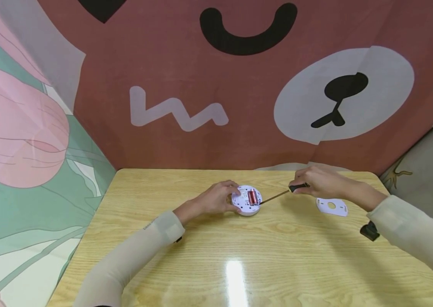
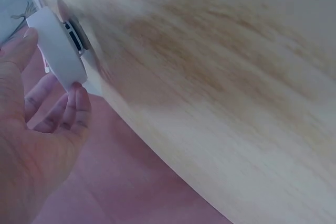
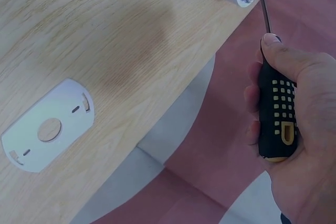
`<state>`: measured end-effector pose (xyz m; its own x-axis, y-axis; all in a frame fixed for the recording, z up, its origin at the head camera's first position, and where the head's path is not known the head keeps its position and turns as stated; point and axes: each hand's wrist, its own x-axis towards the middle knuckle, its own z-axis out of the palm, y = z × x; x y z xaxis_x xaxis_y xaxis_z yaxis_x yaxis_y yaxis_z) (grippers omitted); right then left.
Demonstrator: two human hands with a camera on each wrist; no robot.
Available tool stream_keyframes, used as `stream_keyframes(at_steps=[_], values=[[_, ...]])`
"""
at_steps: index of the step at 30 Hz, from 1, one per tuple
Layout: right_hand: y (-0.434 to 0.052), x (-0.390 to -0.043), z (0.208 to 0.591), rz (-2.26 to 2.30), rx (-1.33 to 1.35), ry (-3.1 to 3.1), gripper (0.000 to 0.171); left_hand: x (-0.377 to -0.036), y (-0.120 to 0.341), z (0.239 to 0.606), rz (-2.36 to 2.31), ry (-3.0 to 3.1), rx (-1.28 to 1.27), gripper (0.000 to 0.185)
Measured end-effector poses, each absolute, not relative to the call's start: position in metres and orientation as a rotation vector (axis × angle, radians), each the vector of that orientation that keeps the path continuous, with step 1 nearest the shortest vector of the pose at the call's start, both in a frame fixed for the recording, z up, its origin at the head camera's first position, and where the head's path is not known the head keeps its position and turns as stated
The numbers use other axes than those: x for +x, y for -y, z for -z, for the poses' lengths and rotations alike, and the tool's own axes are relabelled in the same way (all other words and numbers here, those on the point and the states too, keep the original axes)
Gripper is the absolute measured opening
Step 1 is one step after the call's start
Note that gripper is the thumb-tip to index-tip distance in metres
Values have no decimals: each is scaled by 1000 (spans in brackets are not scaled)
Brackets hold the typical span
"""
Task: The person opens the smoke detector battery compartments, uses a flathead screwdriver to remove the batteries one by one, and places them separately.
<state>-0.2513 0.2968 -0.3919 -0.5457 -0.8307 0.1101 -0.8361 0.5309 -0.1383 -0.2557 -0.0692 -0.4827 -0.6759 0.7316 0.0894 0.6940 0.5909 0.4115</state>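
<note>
On the table lies a round white smoke detector [image 1: 244, 209], its open back facing up and a red battery [image 1: 252, 197] showing in it. My left hand [image 1: 217, 198] grips the detector by its left edge, thumb and fingers on opposite parts of the rim; the left wrist view shows its smooth white side wall. In my right hand [image 1: 318, 180] is a screwdriver [image 3: 275, 111] with a black handle dotted with yellow squares. My thumb lies along the handle's front end. The long shaft slants down to the left, its tip at the detector's right edge near the battery.
A flat white mounting plate [image 1: 338, 207] with a round centre hole and slots lies on the wood-grain table [image 1: 185, 264], below the right forearm. Behind the table hangs a reddish printed cloth [image 1: 185, 149]. A black device [image 1: 370, 231] sits at the right wrist.
</note>
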Motion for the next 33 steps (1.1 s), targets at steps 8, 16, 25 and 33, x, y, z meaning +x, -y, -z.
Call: stream_keyframes(at_steps=[8,16,25,33], values=[[-290,-250,391,-243,1473,2712,22,-252,67,485,-674,-2752,1162,62],[-287,-250,390,-197,1449,2750,21,-250,66,488,-722,-2766,1072,78],[-282,-251,389,-90,1419,2741,12,-250,63,492,-795,-2766,1018,86],[-276,-252,385,-27,1371,2745,18,-250,59,492,-817,-2762,989,86]])
